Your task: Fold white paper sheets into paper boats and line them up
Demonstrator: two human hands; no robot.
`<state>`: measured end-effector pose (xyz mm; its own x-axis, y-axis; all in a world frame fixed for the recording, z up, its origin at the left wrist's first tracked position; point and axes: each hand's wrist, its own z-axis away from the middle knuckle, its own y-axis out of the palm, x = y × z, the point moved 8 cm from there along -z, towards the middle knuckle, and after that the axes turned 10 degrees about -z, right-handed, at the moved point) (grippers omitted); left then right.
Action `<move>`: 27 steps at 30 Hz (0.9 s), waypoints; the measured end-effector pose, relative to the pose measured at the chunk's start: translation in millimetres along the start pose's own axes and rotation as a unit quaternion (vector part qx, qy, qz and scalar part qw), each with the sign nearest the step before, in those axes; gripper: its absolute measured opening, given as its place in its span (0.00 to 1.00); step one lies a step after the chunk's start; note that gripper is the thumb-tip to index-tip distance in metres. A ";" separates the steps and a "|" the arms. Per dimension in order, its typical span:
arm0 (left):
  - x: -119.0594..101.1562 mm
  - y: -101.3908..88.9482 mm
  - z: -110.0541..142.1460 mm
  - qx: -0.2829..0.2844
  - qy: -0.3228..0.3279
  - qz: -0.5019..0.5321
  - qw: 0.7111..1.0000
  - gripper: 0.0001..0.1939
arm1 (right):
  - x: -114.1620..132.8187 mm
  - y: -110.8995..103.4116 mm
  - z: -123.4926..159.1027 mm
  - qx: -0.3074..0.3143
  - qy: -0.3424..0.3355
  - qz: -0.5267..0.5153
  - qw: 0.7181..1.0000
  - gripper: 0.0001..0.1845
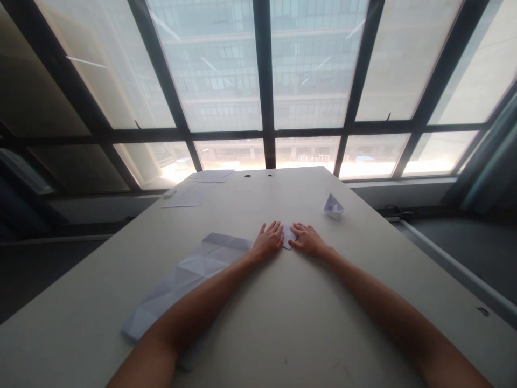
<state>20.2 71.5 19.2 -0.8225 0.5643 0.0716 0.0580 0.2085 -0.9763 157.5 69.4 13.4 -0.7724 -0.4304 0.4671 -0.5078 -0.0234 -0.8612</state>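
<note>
Between my two hands a small folded piece of white paper [288, 236] lies flat on the table. My left hand [269, 240] rests on its left side, palm down with fingers stretched out. Over its right edge lies my right hand [307, 238], also flat with the fingers spread. Parts of the paper are hidden under the fingers. Beneath and beside my left forearm spreads a large creased sheet of white paper [191, 269], partly covered by the arm. To the right of my right hand stands a folded paper boat [333, 207].
The white table [274, 312] stretches toward a wall of framed windows. Several flat sheets of paper [189, 195] lie at its far left. Two dark holes [247, 176] show near the far edge. A curtain [480, 156] hangs at the right.
</note>
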 end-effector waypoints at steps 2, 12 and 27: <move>-4.6 0.5 0.7 0.011 0.025 0.009 1.000 0.28 | -0.6 1.7 -0.1 0.010 0.000 -0.008 1.000 0.33; -9.2 -0.1 1.6 0.045 0.072 0.032 0.996 0.24 | -0.1 3.6 -3.5 -0.017 -0.015 -0.010 1.000 0.25; -15.1 -16.8 1.5 -0.023 0.067 0.019 0.997 0.16 | 7.8 -13.8 2.6 -0.113 0.025 0.033 0.993 0.11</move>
<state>30.8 58.3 34.3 -0.7370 0.6729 0.0637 0.1162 0.2190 -0.9688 159.4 63.9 28.4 -0.8226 -0.3778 0.4249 -0.5227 0.2085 -0.8266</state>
